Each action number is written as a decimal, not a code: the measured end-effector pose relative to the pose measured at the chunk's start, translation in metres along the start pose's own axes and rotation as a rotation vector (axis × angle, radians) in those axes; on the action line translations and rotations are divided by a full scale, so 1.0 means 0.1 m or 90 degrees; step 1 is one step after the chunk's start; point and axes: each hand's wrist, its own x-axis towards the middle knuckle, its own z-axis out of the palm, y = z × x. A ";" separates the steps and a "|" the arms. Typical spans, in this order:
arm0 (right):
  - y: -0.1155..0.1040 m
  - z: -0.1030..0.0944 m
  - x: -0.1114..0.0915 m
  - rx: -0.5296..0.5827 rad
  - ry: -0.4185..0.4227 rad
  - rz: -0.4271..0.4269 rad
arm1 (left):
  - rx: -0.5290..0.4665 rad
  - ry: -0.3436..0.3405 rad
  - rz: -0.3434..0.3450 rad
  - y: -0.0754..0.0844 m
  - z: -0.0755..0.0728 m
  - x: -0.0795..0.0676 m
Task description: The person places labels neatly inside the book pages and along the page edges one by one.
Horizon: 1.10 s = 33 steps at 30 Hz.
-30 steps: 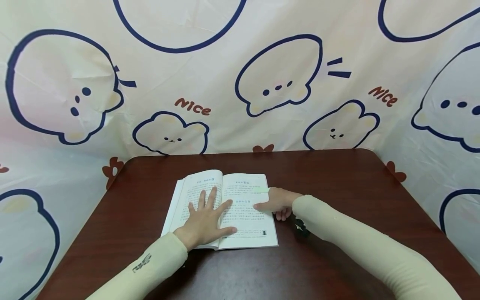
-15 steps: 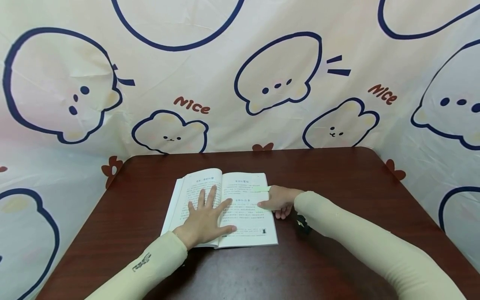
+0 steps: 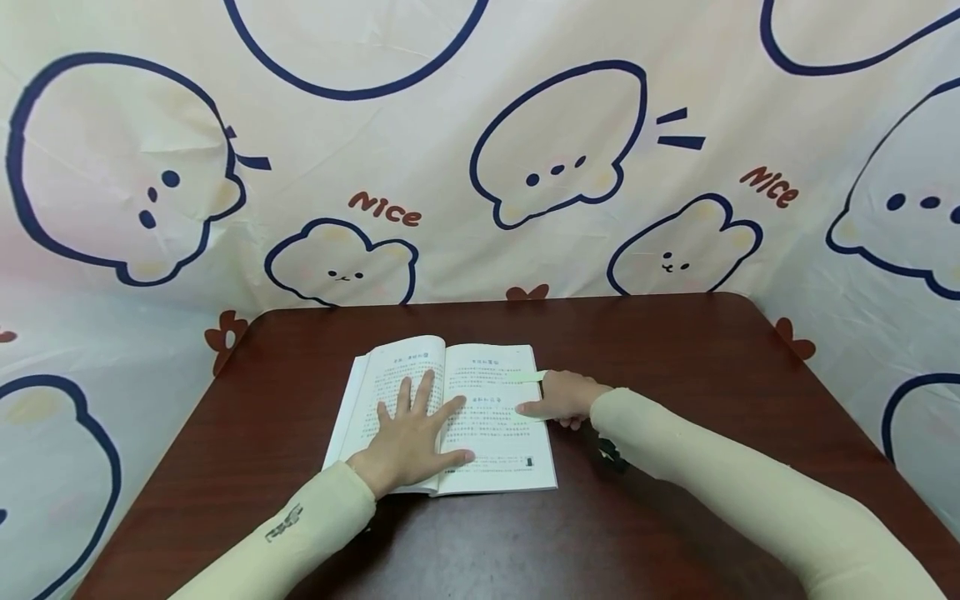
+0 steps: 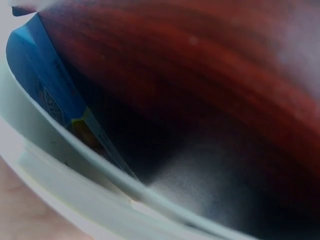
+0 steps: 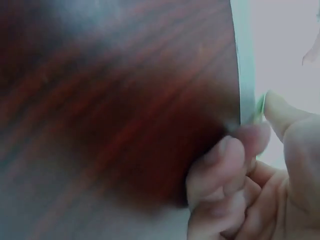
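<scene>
An open book with printed pages lies on the table. My left hand rests spread over its middle, fingers straight across both pages. At the right page's outer edge, my right hand has its thumb on top and other fingers curled beside the edge. A pale green sticky tab lies across that page and reaches the hand. In the right wrist view, thumb and forefinger pinch a green sticky tab at the book's edge; most of it is hidden. The left wrist view catches the book's blue cover from below.
The dark brown wooden table extends around the book. A curtain with cartoon outlines hangs behind it and at both sides. Something black sits under the right wrist.
My right hand has slid slightly to the right along the page, its thumb drawing back towards the outer edge. The left hand has stayed spread on the book.
</scene>
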 end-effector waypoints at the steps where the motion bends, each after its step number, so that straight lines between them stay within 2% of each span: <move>1: 0.01 -0.01 0.00 0.000 -0.005 -0.008 | 0.002 0.000 0.000 0.00 0.00 0.00; 7: 0.10 -0.12 -0.03 0.028 -0.075 -0.042 | 0.002 -0.001 0.003 -0.02 0.02 0.01; 11: 0.12 -0.15 -0.03 0.049 -0.096 -0.049 | -0.002 0.000 0.003 -0.02 0.01 0.00; 16: 0.13 -0.11 -0.01 0.065 -0.066 -0.040 | 0.008 0.007 0.008 -0.02 0.00 -0.01; 23: 0.19 -0.01 0.01 0.035 0.006 -0.052 | 0.032 0.034 0.020 -0.03 0.01 -0.03; 33: 0.16 0.01 -0.05 -0.022 0.040 -0.040 | 0.065 0.066 0.041 -0.05 0.02 -0.04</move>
